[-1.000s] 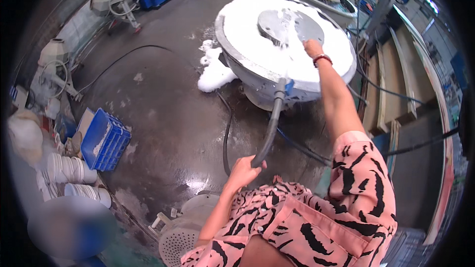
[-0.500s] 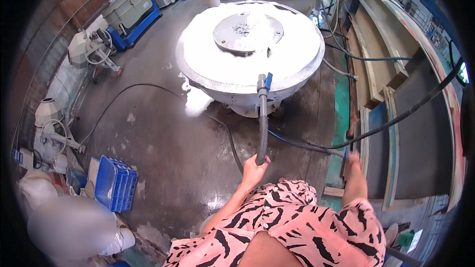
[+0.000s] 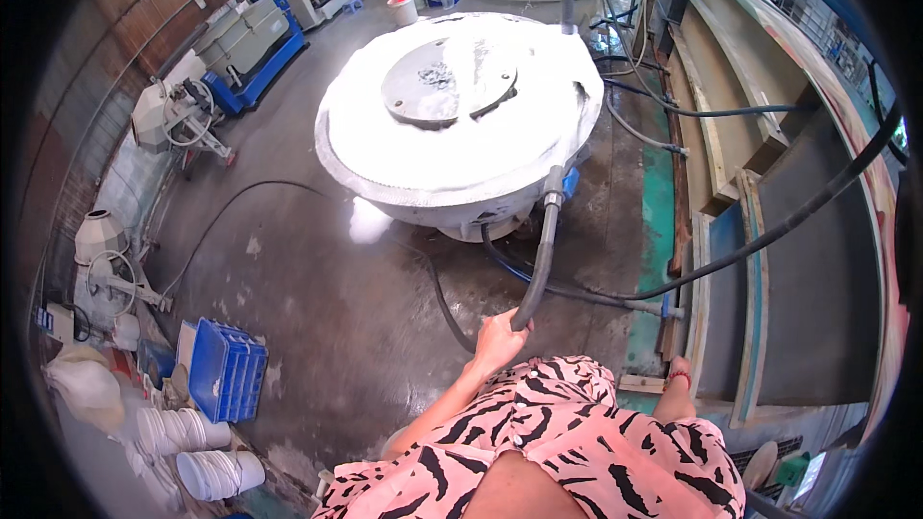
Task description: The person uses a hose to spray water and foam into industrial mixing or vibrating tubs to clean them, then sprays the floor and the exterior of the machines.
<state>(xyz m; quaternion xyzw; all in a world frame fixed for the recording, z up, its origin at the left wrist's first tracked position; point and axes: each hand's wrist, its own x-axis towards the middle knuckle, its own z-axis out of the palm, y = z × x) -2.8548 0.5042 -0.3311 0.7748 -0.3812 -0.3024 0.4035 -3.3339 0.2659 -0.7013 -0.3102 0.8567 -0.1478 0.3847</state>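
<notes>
My left hand point(image 3: 502, 341) is wrapped round a dark hose point(image 3: 541, 284) that ends in a grey pipe with a blue valve handle point(image 3: 570, 183). The pipe's end rises to the front right rim of a big round white tub point(image 3: 385, 200). Bright white foam point(image 3: 385, 159) fills the tub around a grey bolted disc point(image 3: 409, 86). My right hand point(image 3: 681, 367), with a red band at the wrist, is out to the right, below and apart from a blue-handled pipe valve point(image 3: 665, 306). Its fingers are too foreshortened to read.
A thick black hose point(image 3: 769, 231) arcs across the right, before wooden-edged bins point(image 3: 731, 298). Another hose point(image 3: 437, 288) snakes over the wet floor. At left stand a blue crate point(image 3: 228, 370), white buckets point(image 3: 221, 474) and machines point(image 3: 252, 43). A second round tub point(image 3: 524, 8) is behind.
My right hand has drawn back from the blue-handled valve. The hose end has swung right in my left hand. A blurred shape at lower left is gone, and white buckets show there.
</notes>
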